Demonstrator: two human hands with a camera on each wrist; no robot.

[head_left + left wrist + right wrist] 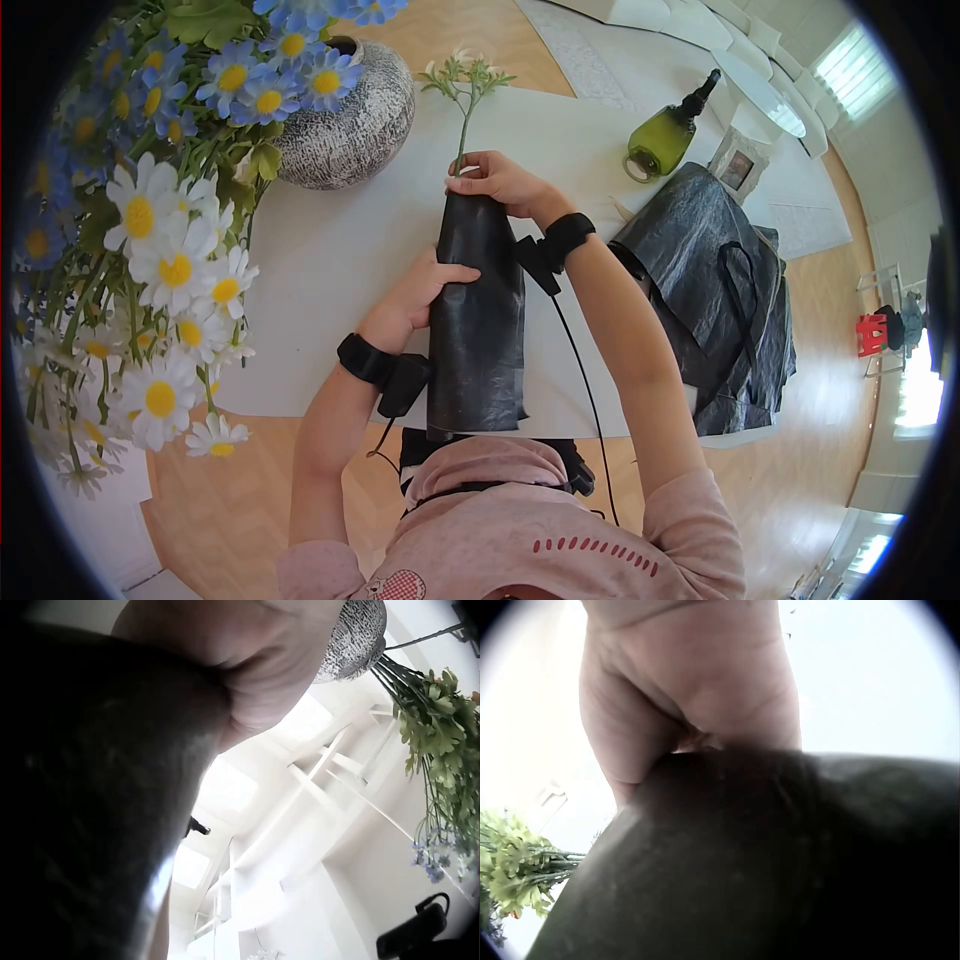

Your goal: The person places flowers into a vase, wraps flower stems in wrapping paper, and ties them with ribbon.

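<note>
Your left hand (428, 288) grips the black wrap (478, 350); your right hand (508, 186) pinches the flower stem (465, 125) at the wrap's mouth. Judged step: wrapping; next calls for steadying the stem.

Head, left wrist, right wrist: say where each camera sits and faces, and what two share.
Head: on the head, looking forward and down at the left hand, right hand and black wrap; forearms and pink shirt show.
Left wrist: on that wrist, looking past the wrap; left hand partly shows.
Right wrist: on that wrist, looking across the wrap; right hand partly shows.
Shared: head and left wrist show the silvery vase.
</note>
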